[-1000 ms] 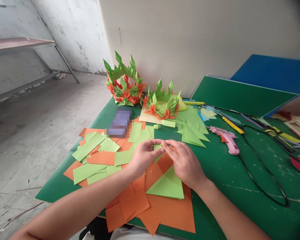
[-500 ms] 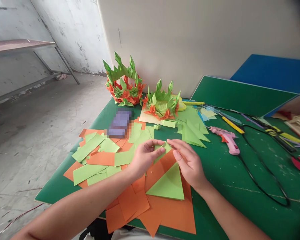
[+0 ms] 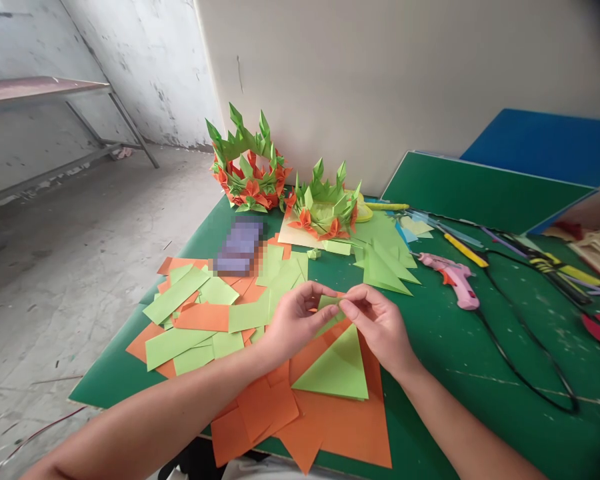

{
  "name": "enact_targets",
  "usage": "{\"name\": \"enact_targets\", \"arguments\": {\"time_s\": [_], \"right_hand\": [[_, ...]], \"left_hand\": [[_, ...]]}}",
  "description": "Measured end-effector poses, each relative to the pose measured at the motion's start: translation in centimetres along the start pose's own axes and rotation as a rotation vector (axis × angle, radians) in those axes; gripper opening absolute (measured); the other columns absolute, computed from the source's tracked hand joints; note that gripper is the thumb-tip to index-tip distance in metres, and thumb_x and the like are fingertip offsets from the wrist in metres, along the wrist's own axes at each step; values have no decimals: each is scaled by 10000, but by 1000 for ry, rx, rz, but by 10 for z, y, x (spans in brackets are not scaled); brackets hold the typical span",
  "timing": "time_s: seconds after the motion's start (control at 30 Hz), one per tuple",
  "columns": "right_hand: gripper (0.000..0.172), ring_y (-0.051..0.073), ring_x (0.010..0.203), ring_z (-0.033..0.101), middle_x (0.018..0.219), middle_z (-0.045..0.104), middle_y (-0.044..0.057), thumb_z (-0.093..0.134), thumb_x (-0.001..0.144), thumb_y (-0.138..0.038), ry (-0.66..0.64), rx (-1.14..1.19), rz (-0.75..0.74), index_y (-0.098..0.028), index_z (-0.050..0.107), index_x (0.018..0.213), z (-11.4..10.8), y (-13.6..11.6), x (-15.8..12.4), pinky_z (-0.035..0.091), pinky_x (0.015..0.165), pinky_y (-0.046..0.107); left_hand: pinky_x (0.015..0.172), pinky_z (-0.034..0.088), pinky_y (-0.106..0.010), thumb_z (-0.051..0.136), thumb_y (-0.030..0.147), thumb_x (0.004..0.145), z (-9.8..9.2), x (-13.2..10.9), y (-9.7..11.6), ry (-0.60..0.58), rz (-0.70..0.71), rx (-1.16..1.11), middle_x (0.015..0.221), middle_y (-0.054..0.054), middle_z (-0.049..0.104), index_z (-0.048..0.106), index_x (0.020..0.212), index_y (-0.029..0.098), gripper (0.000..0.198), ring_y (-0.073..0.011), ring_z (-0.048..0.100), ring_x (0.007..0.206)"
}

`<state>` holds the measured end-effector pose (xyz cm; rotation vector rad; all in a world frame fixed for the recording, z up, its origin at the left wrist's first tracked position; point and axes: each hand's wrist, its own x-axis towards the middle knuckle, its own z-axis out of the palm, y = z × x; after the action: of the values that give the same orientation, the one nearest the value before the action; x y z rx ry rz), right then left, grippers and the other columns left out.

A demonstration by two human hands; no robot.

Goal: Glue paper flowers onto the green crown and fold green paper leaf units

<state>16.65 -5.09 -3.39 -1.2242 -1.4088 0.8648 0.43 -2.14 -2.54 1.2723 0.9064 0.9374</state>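
Note:
Both my hands meet above the middle of the green table (image 3: 445, 347). My left hand (image 3: 295, 320) and my right hand (image 3: 377, 327) each pinch a small folded green paper piece (image 3: 330, 303) between thumb and fingers. Just below them a green paper triangle (image 3: 337, 367) lies on orange paper sheets (image 3: 330, 420). To the left, green and orange paper strips (image 3: 195, 313) are scattered.
Two green and orange paper crowns (image 3: 247, 167) (image 3: 325, 207) stand at the back by the wall. Folded green triangles (image 3: 385, 263), a pink glue gun (image 3: 455, 277) with a black cord (image 3: 525, 380), and pens (image 3: 465, 250) lie to the right. The table's edge drops to the floor on the left.
My hands have drawn closer together and lifted slightly. The right hand turned and its fingers now pinch the small green piece, which had been held by the left hand alone.

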Motion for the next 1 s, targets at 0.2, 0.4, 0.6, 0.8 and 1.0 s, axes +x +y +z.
{"name": "enact_targets", "arguments": {"time_s": [0.2, 0.4, 0.6, 0.8, 1.0], "right_hand": [[178, 128, 666, 513, 731, 559, -11, 649, 852, -335, -4, 74, 27, -206, 610, 735, 1, 2, -1, 443, 614, 246], [198, 128, 662, 507, 715, 574, -10, 678, 829, -390, -11, 123, 167, -208, 626, 772, 0, 3, 0, 434, 619, 242], [215, 111, 679, 495, 738, 574, -11, 712, 804, -399, 20, 261, 254, -200, 634, 791, 1, 5, 2, 428, 647, 232], [236, 97, 663, 502, 769, 589, -16, 743, 773, -404, -5, 329, 317, -211, 641, 863, 4, 4, 0, 441, 620, 217], [289, 105, 666, 544, 801, 628, -8, 792, 713, -384, -12, 345, 359, -215, 646, 895, 3, 3, 2, 473, 646, 239]], "left_hand": [[618, 473, -249, 786, 368, 688, -2, 1, -3, -10, -91, -125, 765, -24, 664, 634, 823, 158, 292, -114, 590, 668], [676, 479, -257, 760, 345, 726, -8, 2, 0, -47, -120, -53, 888, -32, 678, 629, 868, 165, 264, -110, 595, 723], [795, 453, -263, 711, 204, 751, -9, 2, -3, -115, -81, -35, 1003, -23, 588, 619, 1088, 234, 351, -134, 539, 917], [786, 462, -286, 726, 209, 736, -7, 4, -9, -47, -115, -100, 874, 15, 472, 524, 1112, 258, 430, -119, 509, 835], [725, 462, -283, 712, 261, 766, -7, 5, -13, -58, -5, -122, 846, 36, 488, 415, 1021, 259, 390, -99, 531, 735]]}}
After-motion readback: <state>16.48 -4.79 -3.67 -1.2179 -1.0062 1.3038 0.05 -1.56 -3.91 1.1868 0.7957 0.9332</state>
